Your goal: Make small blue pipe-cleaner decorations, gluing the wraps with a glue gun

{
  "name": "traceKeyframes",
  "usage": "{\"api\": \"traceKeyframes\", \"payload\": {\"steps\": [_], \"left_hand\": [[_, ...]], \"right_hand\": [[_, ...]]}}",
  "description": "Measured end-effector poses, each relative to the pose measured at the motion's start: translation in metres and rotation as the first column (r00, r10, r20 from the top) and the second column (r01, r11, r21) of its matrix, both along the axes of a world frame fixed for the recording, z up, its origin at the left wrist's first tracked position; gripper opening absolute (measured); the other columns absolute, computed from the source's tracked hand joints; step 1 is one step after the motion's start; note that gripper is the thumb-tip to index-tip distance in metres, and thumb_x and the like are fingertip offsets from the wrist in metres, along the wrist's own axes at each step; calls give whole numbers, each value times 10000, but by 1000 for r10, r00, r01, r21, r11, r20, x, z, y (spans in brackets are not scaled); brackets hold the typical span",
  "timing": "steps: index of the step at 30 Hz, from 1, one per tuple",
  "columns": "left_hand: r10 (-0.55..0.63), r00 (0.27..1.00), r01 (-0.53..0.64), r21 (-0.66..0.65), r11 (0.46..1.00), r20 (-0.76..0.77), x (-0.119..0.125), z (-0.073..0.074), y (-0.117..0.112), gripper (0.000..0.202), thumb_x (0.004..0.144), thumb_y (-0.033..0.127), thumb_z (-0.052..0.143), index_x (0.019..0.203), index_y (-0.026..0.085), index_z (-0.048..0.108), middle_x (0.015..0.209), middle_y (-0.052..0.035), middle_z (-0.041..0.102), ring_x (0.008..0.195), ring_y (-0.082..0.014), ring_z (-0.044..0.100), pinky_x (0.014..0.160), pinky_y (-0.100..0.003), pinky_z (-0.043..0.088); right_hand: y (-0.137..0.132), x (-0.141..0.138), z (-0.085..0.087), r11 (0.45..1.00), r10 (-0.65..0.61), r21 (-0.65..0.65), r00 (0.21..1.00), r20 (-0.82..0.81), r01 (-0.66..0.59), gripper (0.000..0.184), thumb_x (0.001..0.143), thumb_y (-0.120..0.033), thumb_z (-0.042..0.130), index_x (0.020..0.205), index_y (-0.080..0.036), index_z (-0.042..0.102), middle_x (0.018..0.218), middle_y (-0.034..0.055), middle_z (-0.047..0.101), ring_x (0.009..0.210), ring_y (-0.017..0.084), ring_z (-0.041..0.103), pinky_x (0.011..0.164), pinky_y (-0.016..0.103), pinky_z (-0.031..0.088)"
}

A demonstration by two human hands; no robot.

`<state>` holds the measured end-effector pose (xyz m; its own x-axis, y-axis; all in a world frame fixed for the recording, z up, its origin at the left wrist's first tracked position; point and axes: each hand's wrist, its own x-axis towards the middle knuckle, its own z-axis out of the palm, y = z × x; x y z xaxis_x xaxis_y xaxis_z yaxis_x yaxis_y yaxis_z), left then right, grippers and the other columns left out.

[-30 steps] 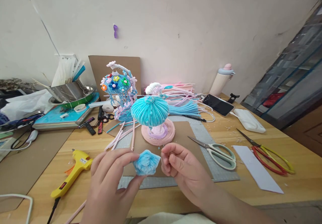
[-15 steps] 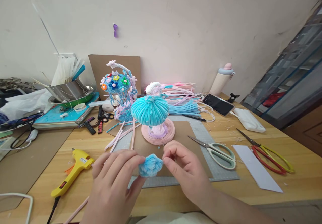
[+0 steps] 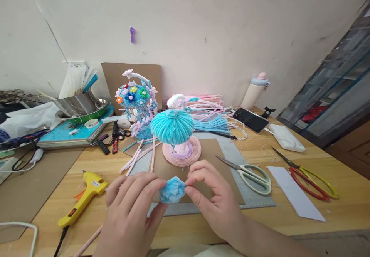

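Observation:
A small fluffy blue pipe-cleaner flower is held above the front of the work mat. My left hand pinches its left side between thumb and fingers. At its right edge, the thumb and index fingertips of my right hand are closed on a petal. Just beyond stands a lamp-like piece with a turquoise ribbed shade on a round pink coiled base. Behind it to the left is a similar blue piece covered in colourful little flowers.
A yellow glue gun lies at left. Green-handled scissors, a white paper strip and red-and-yellow scissors lie at right. Bundled pipe cleaners, a phone and a bottle are at the back. Brown cardboard covers the mat.
My right fingertips have shifted slightly left, onto the flower's right edge. The left hand and the flower have hardly moved.

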<state>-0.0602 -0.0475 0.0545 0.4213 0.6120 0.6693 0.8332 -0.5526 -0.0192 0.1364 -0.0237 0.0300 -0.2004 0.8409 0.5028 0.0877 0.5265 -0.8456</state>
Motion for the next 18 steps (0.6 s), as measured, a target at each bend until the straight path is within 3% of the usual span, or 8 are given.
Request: {"api": "traceKeyframes", "payload": {"steps": [6, 10, 12, 14, 16, 18], "left_hand": [[-17, 1000, 17, 7, 1000, -1, 0, -1, 0, 253, 758, 106, 637, 980, 222, 602, 921, -46, 699, 872, -224, 621, 810, -373, 374], [5, 1000, -5, 5, 1000, 17, -2, -1, 0, 243, 771, 113, 617, 976, 241, 591, 913, -30, 702, 871, -214, 626, 805, -366, 382], [21, 1000, -21, 2, 1000, 20, -4, 0, -1, 242, 773, 114, 613, 976, 242, 585, 907, -31, 701, 868, -214, 628, 800, -369, 379], [31, 999, -32, 13, 999, 19, -6, 1, 0, 235, 771, 126, 621, 974, 240, 585, 899, -33, 698, 853, -216, 628, 787, -370, 375], [35, 999, -36, 29, 999, 15, -8, 1, 0, 226, 771, 148, 629, 972, 241, 586, 893, -30, 696, 834, -213, 629, 774, -366, 373], [39, 999, -39, 35, 999, 19, -8, 1, 1, 219, 772, 157, 625, 969, 245, 589, 892, -24, 696, 829, -212, 633, 769, -363, 374]], "right_hand": [[-1, -2, -3, 1000, 14, -9, 998, 62, -14, 113, 906, -201, 474, 806, -206, 526, 819, 22, 503, 775, 164, 488, 702, 288, 377], [3, 0, -7, 969, 28, -234, 975, -220, -81, 204, 937, -318, 432, 778, -204, 491, 736, 5, 469, 683, 150, 440, 628, 276, 342], [8, 2, -6, 906, 30, -367, 896, -443, -212, 213, 920, -344, 475, 758, -205, 468, 665, -16, 462, 617, 133, 417, 582, 263, 317], [13, 5, -4, 827, 38, -418, 779, -626, -375, 193, 901, -317, 520, 760, -204, 451, 613, -36, 452, 553, 110, 387, 535, 244, 280], [16, 9, -2, 777, 43, -410, 690, -722, -478, 152, 898, -280, 530, 788, -204, 457, 601, -40, 456, 530, 97, 377, 517, 234, 261], [17, 12, -2, 764, 41, -397, 652, -757, -509, 88, 899, -254, 527, 843, -211, 474, 602, -37, 471, 534, 96, 387, 522, 232, 271]]}}
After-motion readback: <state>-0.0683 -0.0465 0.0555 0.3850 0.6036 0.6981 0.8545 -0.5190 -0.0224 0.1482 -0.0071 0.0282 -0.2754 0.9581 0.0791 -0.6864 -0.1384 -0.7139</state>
